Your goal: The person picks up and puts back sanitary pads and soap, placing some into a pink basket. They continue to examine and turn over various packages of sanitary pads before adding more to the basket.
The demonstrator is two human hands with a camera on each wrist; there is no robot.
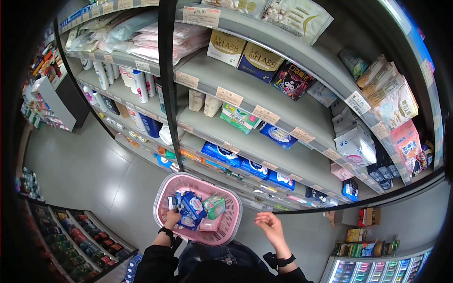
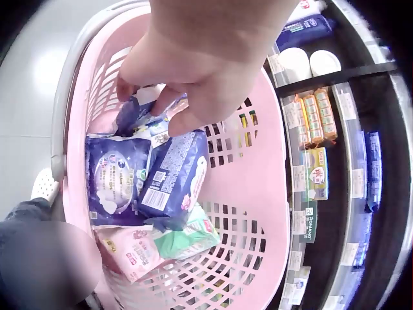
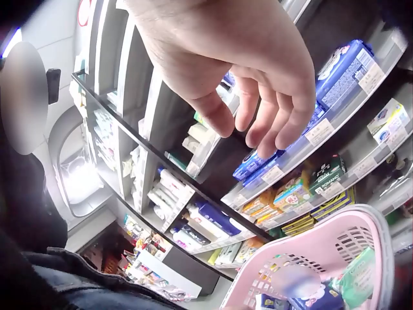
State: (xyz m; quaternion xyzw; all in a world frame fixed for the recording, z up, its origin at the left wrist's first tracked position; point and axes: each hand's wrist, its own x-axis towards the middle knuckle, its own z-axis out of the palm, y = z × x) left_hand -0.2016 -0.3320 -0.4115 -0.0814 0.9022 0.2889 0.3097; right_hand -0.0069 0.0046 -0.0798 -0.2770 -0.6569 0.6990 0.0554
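Observation:
A pink basket (image 1: 162, 203) holds blue packs (image 1: 192, 203), a green pack (image 1: 214, 207) and a pink pack (image 1: 208, 225). My left hand (image 1: 173, 219) reaches in over its near left side. Seen from the left wrist, that hand (image 2: 200, 64) pinches a small blue and white packet (image 2: 137, 110) beside two larger blue packs (image 2: 116, 181); part of the packet is hidden by the fingers. To the right of the basket, my right hand (image 1: 271, 228) hangs in the air, fingers loosely bent and holding nothing. The right wrist view shows this hand (image 3: 239, 71) in front of the shelves.
Curved shelves (image 1: 236, 89) with boxed and bagged goods stand beyond the basket. A low rack (image 1: 78, 236) of packed goods is at the lower left, and a lit display case (image 1: 377, 271) at the lower right. Tiled floor (image 1: 101, 165) shows left of the basket.

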